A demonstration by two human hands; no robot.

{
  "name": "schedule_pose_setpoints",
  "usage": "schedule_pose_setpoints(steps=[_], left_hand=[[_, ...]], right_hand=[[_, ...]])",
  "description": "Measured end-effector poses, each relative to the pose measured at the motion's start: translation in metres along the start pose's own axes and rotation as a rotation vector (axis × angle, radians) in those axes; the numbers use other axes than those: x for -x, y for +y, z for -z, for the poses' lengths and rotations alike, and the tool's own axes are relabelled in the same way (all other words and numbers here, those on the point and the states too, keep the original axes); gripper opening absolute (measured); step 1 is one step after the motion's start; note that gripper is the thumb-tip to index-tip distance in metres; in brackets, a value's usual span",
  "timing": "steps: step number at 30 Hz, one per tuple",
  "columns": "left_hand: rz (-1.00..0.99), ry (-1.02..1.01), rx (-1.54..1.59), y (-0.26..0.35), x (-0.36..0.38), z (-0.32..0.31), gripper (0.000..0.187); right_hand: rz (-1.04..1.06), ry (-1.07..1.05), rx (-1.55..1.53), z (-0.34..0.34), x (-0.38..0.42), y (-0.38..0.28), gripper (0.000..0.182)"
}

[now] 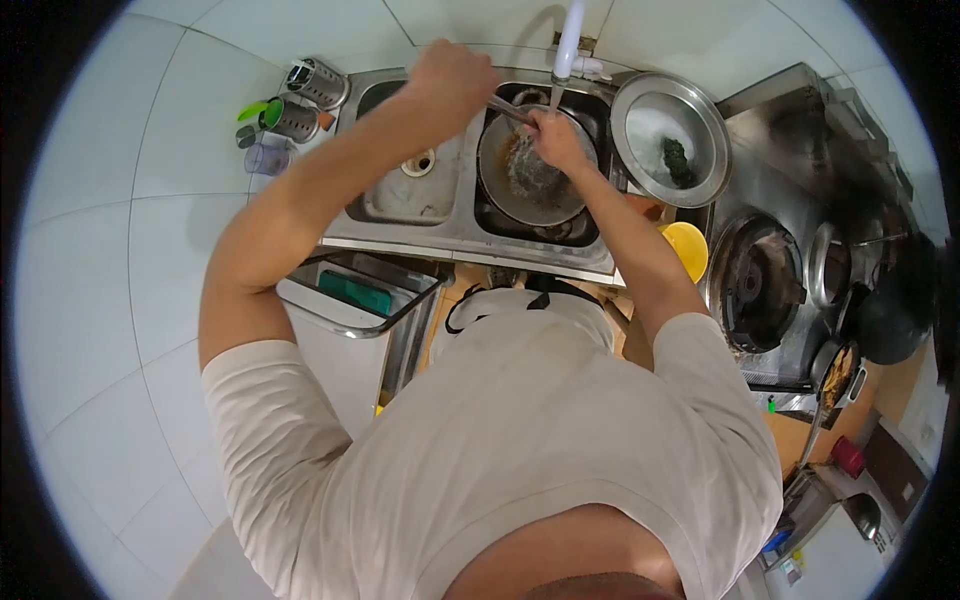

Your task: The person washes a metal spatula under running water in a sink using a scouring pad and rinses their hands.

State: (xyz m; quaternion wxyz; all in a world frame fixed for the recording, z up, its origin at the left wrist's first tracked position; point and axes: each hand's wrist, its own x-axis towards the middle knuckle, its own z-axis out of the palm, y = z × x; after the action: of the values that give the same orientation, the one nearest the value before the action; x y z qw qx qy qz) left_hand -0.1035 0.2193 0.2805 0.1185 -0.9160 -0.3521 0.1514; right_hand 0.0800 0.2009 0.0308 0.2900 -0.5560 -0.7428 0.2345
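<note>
My left hand (455,80) is closed above the back rim of the sink, at one end of a dark rod or handle (512,109). What its fingers wrap round is hidden. My right hand (556,138) has its fingers closed at the other end of that rod, over a round metal pan (510,195). The pan lies in the right sink basin, with foamy water inside. Above it the white faucet (568,45) points down, and water seems to run from its mouth.
Right of the sink stands a steel bowl (623,125) with dark greens, then a yellow container (687,250) and a stove burner (758,285). Perforated utensil holders (318,84) are at the left. Below them is a metal-framed bin or cart (350,328) with a green item.
</note>
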Motion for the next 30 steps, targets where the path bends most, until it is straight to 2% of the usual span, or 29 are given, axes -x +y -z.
schedule_pose_setpoints(steps=[2, 5, 8, 11, 14, 17, 19, 20, 22, 25, 26, 28, 29, 30], left_hand=[[-0.030, 0.037, -0.018, -0.015, 0.027, 0.032, 0.010], [-0.079, 0.261, 0.181, -0.034, 0.047, 0.011, 0.011], [0.088, 0.410, 0.828, -0.032, 0.073, 0.016, 0.020], [0.261, 0.548, 1.115, -0.010, 0.084, 0.001, 0.027], [0.313, 0.670, 1.092, 0.011, 0.084, -0.003, 0.030], [0.248, 0.749, 0.986, 0.027, 0.082, -0.002, 0.032], [0.192, 0.696, 1.011, 0.050, 0.080, 0.006, 0.030], [0.162, 0.668, 1.022, 0.064, 0.079, 0.010, 0.030], [-0.045, 0.862, 0.840, 0.095, 0.077, 0.004, 0.032], [-0.197, 0.889, 0.852, 0.126, 0.085, -0.006, 0.035], [-0.262, 0.866, 0.972, 0.131, 0.090, -0.013, 0.036], [-0.395, 0.802, 1.216, 0.141, 0.100, -0.032, 0.036], [-0.305, 0.737, 1.342, 0.140, 0.104, -0.046, 0.037], [-0.215, 0.665, 1.465, 0.135, 0.111, -0.067, 0.037]], right_hand=[[-0.031, -0.044, -0.020, 0.005, -0.004, -0.006, 0.012], [0.025, -0.104, -0.116, 0.008, -0.005, -0.022, 0.011], [0.071, -0.095, -0.197, -0.001, -0.001, -0.027, 0.015], [0.043, -0.183, -0.162, -0.001, -0.001, -0.041, 0.020], [0.094, -0.131, 0.101, 0.012, 0.005, -0.069, 0.024], [-0.551, -0.496, -0.385, 0.032, -0.003, -0.084, 0.030], [-0.895, -0.507, -0.943, 0.053, 0.002, -0.107, 0.034], [-0.728, -0.518, -1.100, 0.074, 0.016, -0.123, 0.029], [-0.670, -0.610, -0.908, 0.082, 0.023, -0.128, 0.030], [-0.593, -0.724, -0.620, 0.088, 0.034, -0.134, 0.032], [-0.566, -0.756, -0.523, 0.089, 0.035, -0.134, 0.033], [-0.751, -0.764, -0.518, 0.080, 0.043, -0.125, 0.034], [-0.839, -0.766, -0.509, 0.072, 0.048, -0.113, 0.035], [-0.647, -0.710, -0.407, 0.068, 0.062, -0.101, 0.036]])
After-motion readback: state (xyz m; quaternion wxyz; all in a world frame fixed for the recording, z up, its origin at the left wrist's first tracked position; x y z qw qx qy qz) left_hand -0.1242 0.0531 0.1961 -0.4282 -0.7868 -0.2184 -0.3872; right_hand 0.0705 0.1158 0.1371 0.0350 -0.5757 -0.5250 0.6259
